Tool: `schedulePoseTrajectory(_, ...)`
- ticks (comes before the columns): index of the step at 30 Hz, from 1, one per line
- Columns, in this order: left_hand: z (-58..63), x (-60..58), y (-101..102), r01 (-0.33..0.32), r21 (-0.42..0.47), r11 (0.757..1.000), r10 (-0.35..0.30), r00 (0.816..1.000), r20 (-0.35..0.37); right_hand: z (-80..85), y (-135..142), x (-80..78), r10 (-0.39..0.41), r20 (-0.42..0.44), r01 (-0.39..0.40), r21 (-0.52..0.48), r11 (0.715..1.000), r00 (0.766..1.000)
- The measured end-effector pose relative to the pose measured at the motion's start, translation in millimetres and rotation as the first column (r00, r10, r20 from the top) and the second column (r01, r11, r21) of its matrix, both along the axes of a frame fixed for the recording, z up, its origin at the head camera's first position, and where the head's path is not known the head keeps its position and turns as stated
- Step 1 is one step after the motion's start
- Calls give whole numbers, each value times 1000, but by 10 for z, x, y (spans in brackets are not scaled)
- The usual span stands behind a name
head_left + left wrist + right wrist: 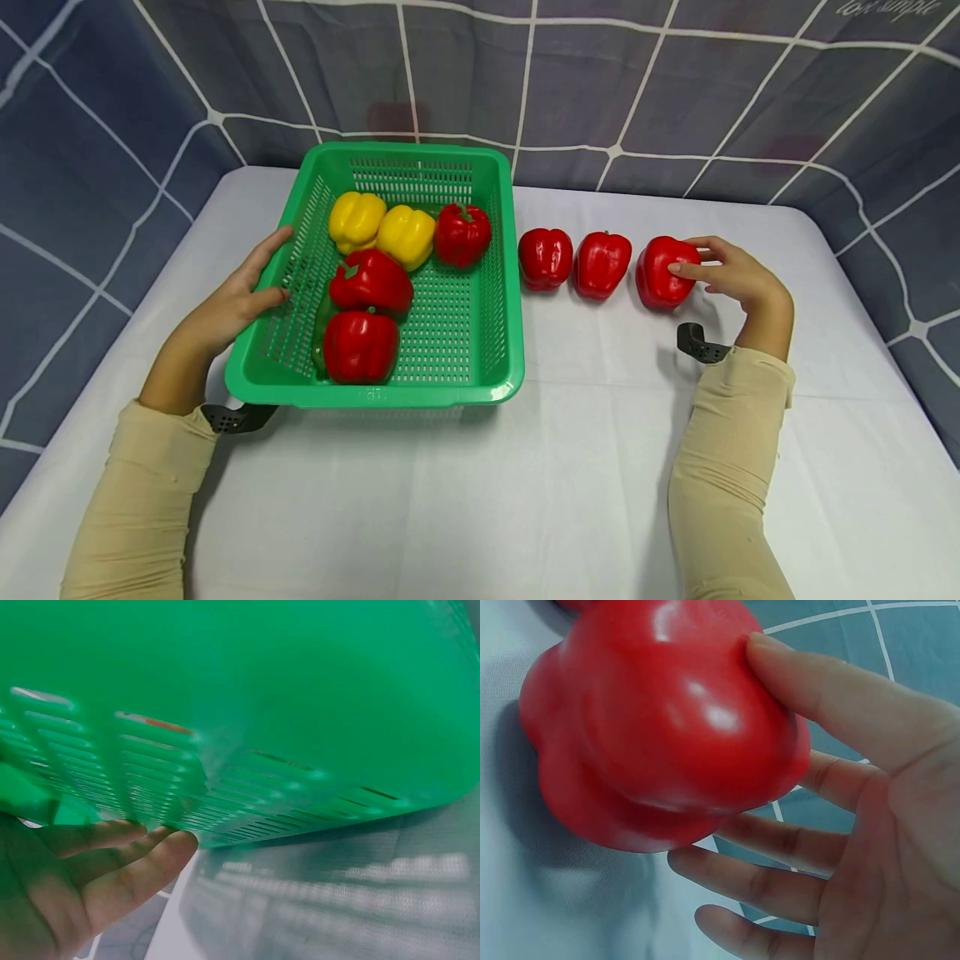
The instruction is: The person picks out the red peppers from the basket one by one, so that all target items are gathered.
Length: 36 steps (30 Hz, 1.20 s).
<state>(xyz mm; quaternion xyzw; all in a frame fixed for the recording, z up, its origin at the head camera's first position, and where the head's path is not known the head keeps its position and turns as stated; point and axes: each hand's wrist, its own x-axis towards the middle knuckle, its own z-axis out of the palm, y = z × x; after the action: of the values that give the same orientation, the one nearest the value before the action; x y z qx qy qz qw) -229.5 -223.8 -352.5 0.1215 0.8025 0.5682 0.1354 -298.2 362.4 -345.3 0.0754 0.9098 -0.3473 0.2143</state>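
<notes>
My left hand [232, 304] holds the left rim of a green plastic basket [512, 333], thumb and index finger over the rim. In the left wrist view, the other fingers [142, 881] lie nearly straight along its slotted outer wall. My right hand [738, 275] grips the rightmost red bell pepper [663, 275] on the table, thumb on one side. The right wrist view shows the fingers [750, 881] spread behind and below that pepper. Inside the basket are red bell peppers [362, 348], two yellow bell peppers [357, 221] and something green partly hidden under the red ones.
Two more red bell peppers, one [545, 259] close to the basket's right side and one [602, 265] beside it, stand on the white-covered table [480, 500]. Dark cloth [465, 75] with white grid lines surrounds the table's back and sides.
</notes>
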Motion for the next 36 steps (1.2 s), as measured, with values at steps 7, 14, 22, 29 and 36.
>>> schedulePoseTrajectory(7,-38,-23,-24,21,48,999,-20,1000,-4,4,5,-4,27,-23,-27,11,1000,999)
schedulePoseTrajectory(14,-22,-23,-18,13,22,1000,-13,1000,-7,31,8,27,34,-13,-34,-6,999,999)
schedulePoseTrajectory(22,-28,-16,-19,3,12,1000,-3,1000,-9,67,-3,43,39,-23,-39,-3,999,999)
schedulePoseTrajectory(29,-1,-3,-11,-12,-3,1000,12,1000,4,81,-1,39,48,-18,-47,14,999,999)
schedulePoseTrajectory(36,-18,-14,-18,18,32,999,-17,1000,-9,119,-22,51,49,-23,-48,30,998,999)
